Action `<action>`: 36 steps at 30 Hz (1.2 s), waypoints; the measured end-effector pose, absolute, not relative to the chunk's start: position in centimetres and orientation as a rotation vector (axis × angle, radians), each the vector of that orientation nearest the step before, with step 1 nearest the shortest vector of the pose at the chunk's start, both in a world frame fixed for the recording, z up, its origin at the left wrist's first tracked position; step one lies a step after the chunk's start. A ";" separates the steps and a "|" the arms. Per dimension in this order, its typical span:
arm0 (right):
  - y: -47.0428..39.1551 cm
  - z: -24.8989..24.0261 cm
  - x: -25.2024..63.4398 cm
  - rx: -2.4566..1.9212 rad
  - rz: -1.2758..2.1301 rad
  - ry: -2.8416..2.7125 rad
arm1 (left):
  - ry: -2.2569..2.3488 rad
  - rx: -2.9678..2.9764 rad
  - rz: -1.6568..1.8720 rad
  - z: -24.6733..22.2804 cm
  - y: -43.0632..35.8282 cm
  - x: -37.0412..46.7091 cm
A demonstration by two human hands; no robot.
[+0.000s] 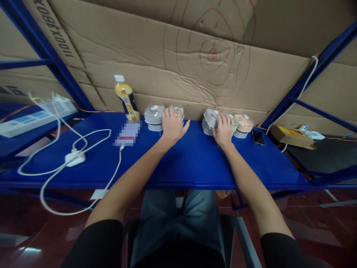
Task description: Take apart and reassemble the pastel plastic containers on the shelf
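Observation:
On the left, my left hand [173, 124] rests over a small green-lidded container [180, 110], its fingers forward and thumb stretched out to the right. Directly left of it sits a grey container with a clear lid [154, 116]. My right hand [224, 128] bends its fingers over the tops in another row of lidded containers. A grey one [209, 121] lies at its thumb side, and a green one [233, 121] shows partly behind the fingers. Beyond that stands a pink-lidded container [243, 123]. The palm hides exactly where the right hand makes contact.
A yellow drink bottle [126, 98] stands against the cardboard wall [139, 56]. A blurred-out phone-like item [126, 134] has a white cable [118, 167] running to a charger [75, 158]. A dark phone [258, 137] lies right on the blue table [192, 163]. Blue frame posts flank both sides.

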State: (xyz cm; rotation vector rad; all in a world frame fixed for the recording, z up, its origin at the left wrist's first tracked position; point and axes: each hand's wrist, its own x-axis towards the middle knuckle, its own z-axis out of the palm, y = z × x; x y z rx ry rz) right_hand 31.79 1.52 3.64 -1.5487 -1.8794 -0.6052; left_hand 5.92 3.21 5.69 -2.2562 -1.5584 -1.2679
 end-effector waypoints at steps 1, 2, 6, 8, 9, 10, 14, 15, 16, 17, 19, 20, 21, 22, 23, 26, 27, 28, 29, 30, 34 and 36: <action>1.3 4.0 31.9 -1.483 -0.584 -1.860 | -1.482 -2.318 -1.343 5.7 2.9 5.8; 1.0 4.3 31.9 -1.405 -0.544 -1.839 | -1.415 -2.385 -1.437 5.7 2.7 5.6; -0.6 5.3 31.1 -1.111 -0.129 -1.796 | -1.516 -2.662 -2.006 5.2 2.7 4.4; -1.5 5.4 30.3 -1.009 0.171 -1.861 | -1.774 -2.858 -2.264 4.9 2.7 3.5; -1.9 5.4 29.9 -0.965 0.306 -1.903 | -1.876 -2.999 -2.334 4.8 2.6 3.0; -2.2 5.4 29.4 -0.925 0.424 -1.942 | -1.926 -3.164 -2.360 4.7 2.3 2.5; -3.2 5.2 28.3 -0.821 0.716 -2.013 | -1.780 -3.665 -2.216 3.8 1.1 1.3; -3.2 5.2 28.2 -0.817 0.755 -2.022 | -1.771 -3.644 -2.188 3.5 0.9 1.1; -3.2 5.1 28.2 -0.823 0.786 -2.035 | -1.791 -3.574 -2.153 3.2 0.7 1.0; -3.2 5.0 28.2 -0.838 0.810 -2.055 | -1.816 -3.484 -2.100 2.9 0.6 1.0; -3.0 4.5 28.2 -0.875 0.843 -2.115 | -1.812 -3.322 -1.943 2.3 0.3 1.0; -2.9 4.2 28.2 -0.896 0.834 -2.145 | -1.763 -3.282 -1.834 2.0 0.2 1.1; -2.8 3.9 28.1 -0.920 0.801 -2.174 | -1.683 -3.265 -1.725 1.8 0.1 1.2; -2.7 3.5 28.0 -0.943 0.749 -2.200 | -1.588 -3.256 -1.631 1.5 0.0 1.3; -2.6 3.2 27.8 -0.965 0.683 -2.223 | -1.497 -3.243 -1.556 1.3 -0.2 1.4; -2.6 2.5 27.2 -1.013 0.512 -2.280 | -1.334 -3.239 -1.427 0.7 -0.3 1.7; -2.6 2.5 27.1 -1.022 0.483 -2.298 | -1.306 -3.258 -1.400 0.6 -0.3 1.7; -2.7 2.5 27.0 -1.031 0.465 -2.313 | -1.283 -3.283 -1.372 0.4 -0.2 1.7; -2.7 2.6 27.0 -1.037 0.458 -2.327 | -1.265 -3.309 -1.344 0.3 -0.2 1.7; -2.8 2.8 27.0 -1.042 0.458 -2.335 | -1.254 -3.331 -1.315 0.1 -0.1 1.7; -2.9 3.5 27.8 -1.078 0.487 -2.285 | -1.260 -3.349 -1.247 -0.1 0.1 1.5; -2.7 3.8 28.8 -1.133 0.498 -2.242 | -1.255 -3.314 -1.210 0.0 0.0 1.2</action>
